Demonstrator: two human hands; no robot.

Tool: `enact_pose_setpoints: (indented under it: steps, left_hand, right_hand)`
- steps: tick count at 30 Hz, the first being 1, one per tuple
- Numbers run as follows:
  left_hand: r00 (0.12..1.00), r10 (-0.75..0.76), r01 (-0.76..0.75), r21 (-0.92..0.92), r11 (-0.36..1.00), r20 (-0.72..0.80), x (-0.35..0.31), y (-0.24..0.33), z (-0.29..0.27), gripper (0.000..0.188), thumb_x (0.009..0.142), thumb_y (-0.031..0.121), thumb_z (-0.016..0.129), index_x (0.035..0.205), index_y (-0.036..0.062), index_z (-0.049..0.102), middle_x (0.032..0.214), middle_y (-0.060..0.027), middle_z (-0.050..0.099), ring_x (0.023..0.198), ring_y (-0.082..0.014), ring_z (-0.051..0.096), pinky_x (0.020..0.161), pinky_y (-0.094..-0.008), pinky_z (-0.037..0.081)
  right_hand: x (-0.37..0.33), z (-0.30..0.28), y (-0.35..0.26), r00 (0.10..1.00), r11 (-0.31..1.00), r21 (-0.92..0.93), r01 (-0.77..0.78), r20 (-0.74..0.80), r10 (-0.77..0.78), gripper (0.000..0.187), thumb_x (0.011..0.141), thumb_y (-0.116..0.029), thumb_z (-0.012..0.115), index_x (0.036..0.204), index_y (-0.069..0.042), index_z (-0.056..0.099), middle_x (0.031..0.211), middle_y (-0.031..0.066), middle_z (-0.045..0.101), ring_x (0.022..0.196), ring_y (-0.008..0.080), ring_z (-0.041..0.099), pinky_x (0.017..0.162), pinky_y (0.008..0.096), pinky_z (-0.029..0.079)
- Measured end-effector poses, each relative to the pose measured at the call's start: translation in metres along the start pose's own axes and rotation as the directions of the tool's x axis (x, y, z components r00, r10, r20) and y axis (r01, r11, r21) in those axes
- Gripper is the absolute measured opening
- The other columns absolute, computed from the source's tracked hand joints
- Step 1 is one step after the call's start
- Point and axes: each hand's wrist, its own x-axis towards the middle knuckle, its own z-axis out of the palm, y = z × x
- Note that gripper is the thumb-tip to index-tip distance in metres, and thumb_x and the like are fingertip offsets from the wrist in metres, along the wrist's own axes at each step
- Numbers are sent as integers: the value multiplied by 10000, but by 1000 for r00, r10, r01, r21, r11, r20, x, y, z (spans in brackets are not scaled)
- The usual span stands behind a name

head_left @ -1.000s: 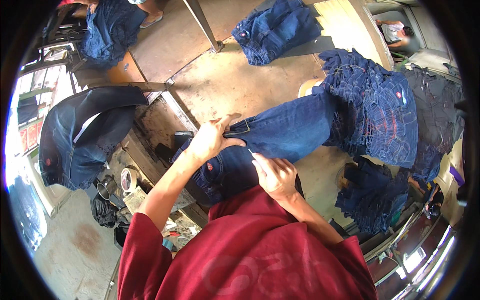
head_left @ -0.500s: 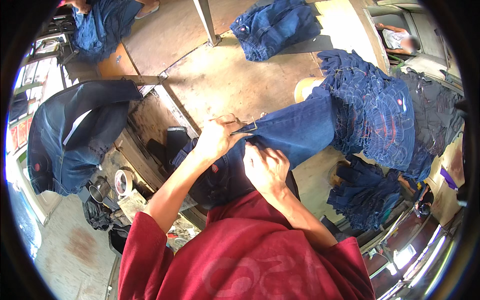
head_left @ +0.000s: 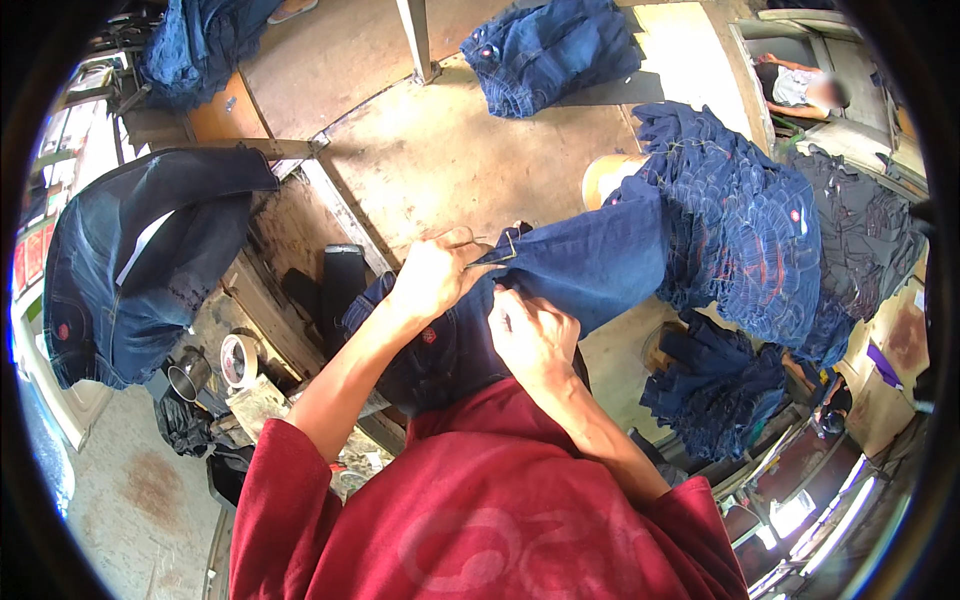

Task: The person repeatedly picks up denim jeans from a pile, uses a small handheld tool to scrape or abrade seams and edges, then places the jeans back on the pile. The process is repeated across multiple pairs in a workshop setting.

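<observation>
left grip pinches denim leg, running rightward; right grip closed below, contents unclear

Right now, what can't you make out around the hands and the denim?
Head view: anything inside the right hand, hidden by its own curled grip.
Head view: part of the denim garment, covered by the left forearm.
Head view: the yellowish strand beside the left hand, too thin to tell thread from stitching.
Head view: the blue denim bundle at upper left, cut off by the top edge.
</observation>
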Motion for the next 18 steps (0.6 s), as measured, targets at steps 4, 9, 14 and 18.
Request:
enact_pose_setpoints:
  steps: [4,9,14,18]
  left_hand:
    - [999,27,-27,0,1000,-21,1,0,-2,377,819,228,899,1151,64,829,985,-108,730,889,-327,739,817,-417,599]
    - [1000,-16,16,-34,999,18,1,1,-3,370,815,210,895,1145,59,827,997,-116,735,926,-338,740,844,-423,599]
    - [999,-38,39,-39,998,23,0,2,-2,380,818,215,894,1159,61,824,1003,-117,739,947,-338,744,858,-423,603]
    - [1000,-18,17,2,1000,15,0,-1,-1,394,826,229,893,1178,68,823,1005,-108,748,939,-336,748,851,-423,609]
  right_hand:
    - [-2,-2,2,997,992,101,-78,9,78,97,940,-121,792,890,-126,709,653,50,673,540,235,676,498,372,542]
    - [2,3,6,1000,1000,10,-22,-11,22,67,936,-152,767,996,-150,738,623,28,680,566,211,709,490,366,561]
    - [-1,-3,5,997,999,-25,-38,69,39,55,943,-134,771,942,-144,717,618,31,667,551,216,701,492,362,555]
    - [2,-1,6,998,992,110,-68,-8,69,50,935,-136,772,955,-139,727,631,37,676,554,221,702,501,375,566]
